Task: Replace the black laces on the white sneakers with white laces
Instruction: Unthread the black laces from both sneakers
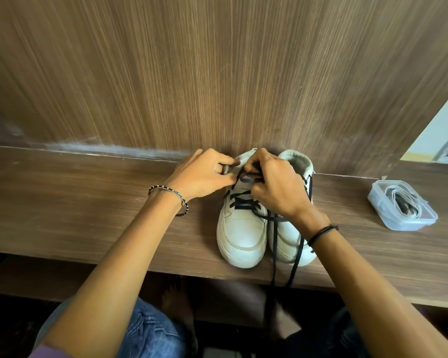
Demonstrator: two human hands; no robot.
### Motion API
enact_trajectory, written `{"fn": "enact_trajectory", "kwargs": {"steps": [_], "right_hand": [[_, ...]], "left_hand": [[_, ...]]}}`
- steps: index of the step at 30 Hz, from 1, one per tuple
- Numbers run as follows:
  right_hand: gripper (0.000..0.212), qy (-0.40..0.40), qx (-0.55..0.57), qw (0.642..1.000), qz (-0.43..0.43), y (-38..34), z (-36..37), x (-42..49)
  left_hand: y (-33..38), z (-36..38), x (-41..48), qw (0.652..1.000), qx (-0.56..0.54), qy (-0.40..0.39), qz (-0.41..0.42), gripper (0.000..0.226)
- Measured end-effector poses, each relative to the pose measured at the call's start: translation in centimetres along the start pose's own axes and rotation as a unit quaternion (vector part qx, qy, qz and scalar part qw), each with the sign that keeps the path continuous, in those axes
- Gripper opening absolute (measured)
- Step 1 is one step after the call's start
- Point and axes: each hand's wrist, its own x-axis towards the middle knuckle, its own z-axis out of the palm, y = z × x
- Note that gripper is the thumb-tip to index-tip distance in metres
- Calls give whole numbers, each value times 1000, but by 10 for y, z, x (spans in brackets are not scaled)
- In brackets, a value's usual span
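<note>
The left hand (204,174) and right hand (277,188) both pinch the flat black lace (243,201) atop the left white leather sneaker (241,231), its toe near the brown wooden shelf's (88,202) front edge.

Two white sneakers (241,236) are standing together on one wooden ledge (88,202). Two hands are working at them — one left hand (202,177), one right hand (277,187). Two loose ends of black lace (274,254) are hanging over the edge. One clear container (411,226) is sitting apart, its laces (404,200) lying too bundled to count. Two wristbands are showing — one beaded bracelet (166,187), one black thread (321,231).
</note>
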Motion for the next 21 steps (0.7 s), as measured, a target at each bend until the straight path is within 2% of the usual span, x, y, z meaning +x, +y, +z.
{"fn": "enact_trajectory", "kwargs": {"steps": [3,5,6,8,10,12,13,14,15,17,18,19,21], "right_hand": [[8,26,156,986,60,1,5,5],[4,35,294,948,117,-1,8,8],[6,36,372,915,148,-2,10,10],[11,30,512,837,193,-8,10,13],[27,35,630,741,229,-13,8,16],[37,64,751,602,264,-10,2,21],[37,75,790,548,266,-6,-2,24],[35,73,801,537,254,-2,-8,26],[31,61,787,567,236,1,-12,26],[21,33,694,692,194,4,-17,23],[16,21,646,742,178,5,-18,20],[11,7,611,774,166,4,-17,17],[11,-6,569,807,157,2,-16,13]], "left_hand": [[-3,-5,-3,1000,0,0,-8,33],[-5,-10,-5,1000,-1,-1,-15,38],[-6,-11,-6,1000,-1,-3,-19,40],[-8,-14,-7,1000,-10,-6,-22,42],[-10,-15,-8,1000,-18,-7,-21,42],[-10,-16,-10,999,-25,-9,-24,40],[-10,-17,-10,999,-32,-12,-25,39],[-10,-18,-11,999,-40,-12,-26,39],[-10,-18,-12,999,-42,-12,-26,39],[-8,-17,-14,999,-29,-11,-20,36],[-7,-16,-15,1000,-18,-10,-15,33],[-6,-14,-16,1000,-5,-9,-13,32],[-6,-10,-15,999,34,-4,-9,32]]}}
